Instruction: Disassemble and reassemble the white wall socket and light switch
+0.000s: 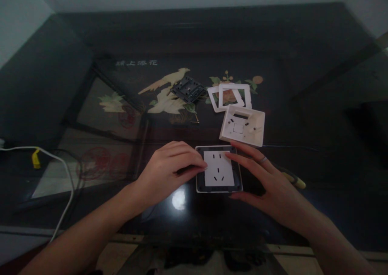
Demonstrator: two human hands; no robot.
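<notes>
A wall socket (pixel 218 176) with a white slotted face and a dark surround lies flat on the glossy black table, slots up. My left hand (pixel 172 168) is at its left side, thumb and forefinger pinched together at the edge of the white face. Over the socket's right side spreads my right hand (pixel 260 174), with a ring on one finger. One fingertip rests by the face's upper right corner, another is at the top edge, and the thumb is near the lower right corner.
Behind the socket sits a white back box (pixel 257 135), with two white frames (pixel 247 93) overlapping beyond it. A dark socket part (pixel 188 90) and small screws (pixel 197 120) lie further left. A yellow-handled tool (pixel 298 182) is partly behind my right hand. A white cable (pixel 71 182) runs at left.
</notes>
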